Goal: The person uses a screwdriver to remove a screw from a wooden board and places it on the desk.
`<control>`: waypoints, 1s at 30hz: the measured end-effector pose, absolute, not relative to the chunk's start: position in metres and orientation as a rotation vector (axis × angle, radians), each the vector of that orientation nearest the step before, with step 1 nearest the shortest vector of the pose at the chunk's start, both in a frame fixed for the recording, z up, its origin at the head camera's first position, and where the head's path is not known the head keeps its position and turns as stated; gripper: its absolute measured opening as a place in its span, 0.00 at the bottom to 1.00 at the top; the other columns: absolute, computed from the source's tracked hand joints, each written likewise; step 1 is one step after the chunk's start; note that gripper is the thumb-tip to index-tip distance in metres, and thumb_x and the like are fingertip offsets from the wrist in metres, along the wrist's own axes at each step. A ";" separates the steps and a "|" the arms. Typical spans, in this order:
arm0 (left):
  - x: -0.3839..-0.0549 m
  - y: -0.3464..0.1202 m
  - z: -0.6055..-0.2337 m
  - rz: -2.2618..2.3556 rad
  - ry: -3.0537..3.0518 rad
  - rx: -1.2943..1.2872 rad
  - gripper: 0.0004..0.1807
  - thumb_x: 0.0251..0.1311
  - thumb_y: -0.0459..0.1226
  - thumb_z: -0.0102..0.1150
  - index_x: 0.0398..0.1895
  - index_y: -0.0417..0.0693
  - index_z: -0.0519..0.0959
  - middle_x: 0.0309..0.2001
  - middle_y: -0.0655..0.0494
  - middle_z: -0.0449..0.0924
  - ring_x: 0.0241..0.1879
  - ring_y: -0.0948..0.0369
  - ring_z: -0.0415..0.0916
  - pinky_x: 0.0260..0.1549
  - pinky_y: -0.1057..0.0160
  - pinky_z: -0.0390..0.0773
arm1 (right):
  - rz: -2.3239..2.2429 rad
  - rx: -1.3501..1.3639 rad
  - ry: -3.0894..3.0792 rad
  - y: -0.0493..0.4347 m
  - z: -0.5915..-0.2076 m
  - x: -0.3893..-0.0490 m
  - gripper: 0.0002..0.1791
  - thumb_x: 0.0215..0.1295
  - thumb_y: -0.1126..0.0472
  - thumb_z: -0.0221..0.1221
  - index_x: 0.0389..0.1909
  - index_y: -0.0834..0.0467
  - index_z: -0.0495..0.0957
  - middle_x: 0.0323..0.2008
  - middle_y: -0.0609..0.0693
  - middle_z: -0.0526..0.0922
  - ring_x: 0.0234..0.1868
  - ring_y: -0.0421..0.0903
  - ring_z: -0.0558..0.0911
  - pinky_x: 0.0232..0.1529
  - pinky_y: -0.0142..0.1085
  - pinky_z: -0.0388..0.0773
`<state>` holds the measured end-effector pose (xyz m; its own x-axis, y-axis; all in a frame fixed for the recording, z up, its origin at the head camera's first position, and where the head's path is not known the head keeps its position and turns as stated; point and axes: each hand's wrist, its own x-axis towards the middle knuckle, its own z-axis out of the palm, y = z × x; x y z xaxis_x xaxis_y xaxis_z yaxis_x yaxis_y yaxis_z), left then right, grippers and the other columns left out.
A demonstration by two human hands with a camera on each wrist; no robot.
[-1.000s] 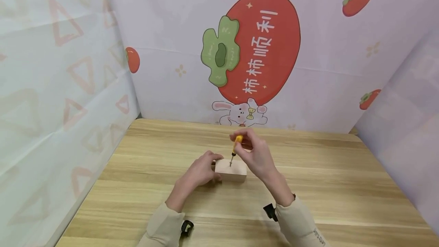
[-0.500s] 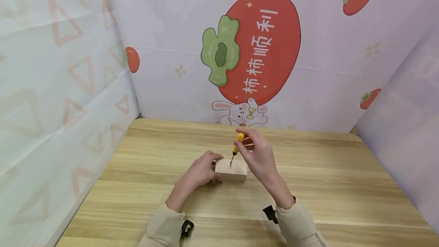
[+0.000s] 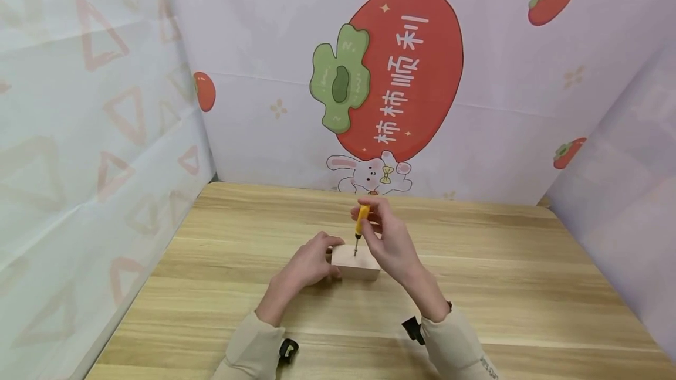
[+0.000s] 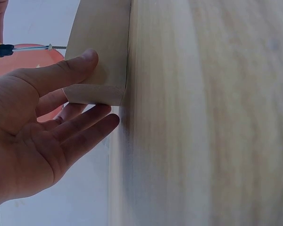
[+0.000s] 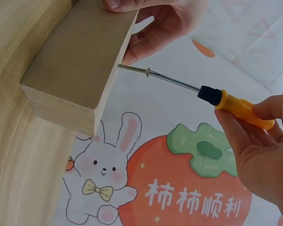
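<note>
The screwdriver has a yellow-orange handle (image 5: 243, 111), a black collar (image 5: 210, 95) and a silver shaft (image 5: 174, 81); the screw (image 5: 135, 69) is dull brassy gold. The block (image 3: 359, 273) is plain pale beige. Yellowish-tan wood grain streaks the surface (image 3: 486, 263). Behind, a pale lilac-white backdrop (image 3: 253, 28) is printed with orange-red persimmons, the largest (image 3: 433, 75) green-capped with white characters, and a white rabbit (image 3: 371, 173) with pink inner ears and a yellow bow. Faded pink and beige triangle outlines pattern the white left wall (image 3: 58, 104). The sleeves (image 3: 250, 345) are beige, the right one marked with dark lettering.
</note>
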<state>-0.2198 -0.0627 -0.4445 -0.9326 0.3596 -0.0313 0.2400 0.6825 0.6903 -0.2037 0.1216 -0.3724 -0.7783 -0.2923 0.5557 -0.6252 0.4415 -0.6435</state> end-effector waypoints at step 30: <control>-0.221 -0.062 -0.446 1.061 2.732 0.486 0.35 0.45 0.36 0.78 0.61 0.45 0.78 0.51 0.49 0.76 0.52 0.52 0.78 0.51 0.49 0.78 | 1.165 0.811 -2.241 0.126 -0.375 -0.203 0.24 0.64 0.73 0.61 0.61 0.60 0.76 0.46 0.55 0.84 0.43 0.51 0.87 0.39 0.32 0.85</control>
